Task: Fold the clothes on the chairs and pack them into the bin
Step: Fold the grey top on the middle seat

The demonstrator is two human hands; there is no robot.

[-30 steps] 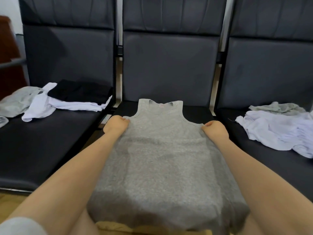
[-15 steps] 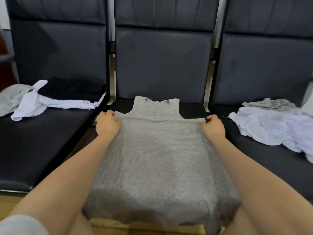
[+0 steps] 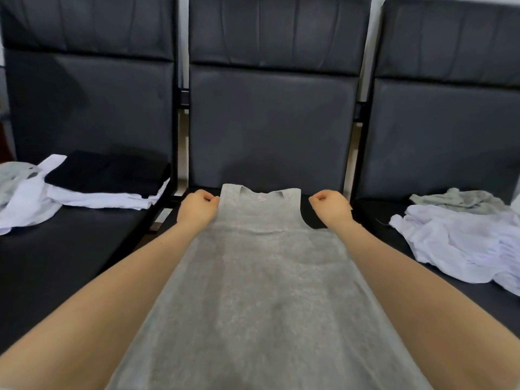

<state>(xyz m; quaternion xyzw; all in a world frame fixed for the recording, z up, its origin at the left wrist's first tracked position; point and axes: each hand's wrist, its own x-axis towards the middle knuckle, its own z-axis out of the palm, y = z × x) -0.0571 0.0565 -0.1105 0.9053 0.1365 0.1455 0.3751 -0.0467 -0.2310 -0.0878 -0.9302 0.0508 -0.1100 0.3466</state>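
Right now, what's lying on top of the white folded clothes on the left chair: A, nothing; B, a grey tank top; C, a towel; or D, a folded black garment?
D: a folded black garment rests on the white folded clothes on the left chair; the grey tank top lies on the middle chair.

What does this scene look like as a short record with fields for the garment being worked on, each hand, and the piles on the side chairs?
garment: grey tank top spread flat on the middle chair, neckline toward the backrest
left hand: left hand at the top's left strap, fingers curled at its edge
right hand: right hand beside the right strap, fingers curled, apart from the cloth
left chair: folded black garment on a folded white garment, loose light clothes beside
right chair: rumpled white clothes, grey piece behind
bin: not in view
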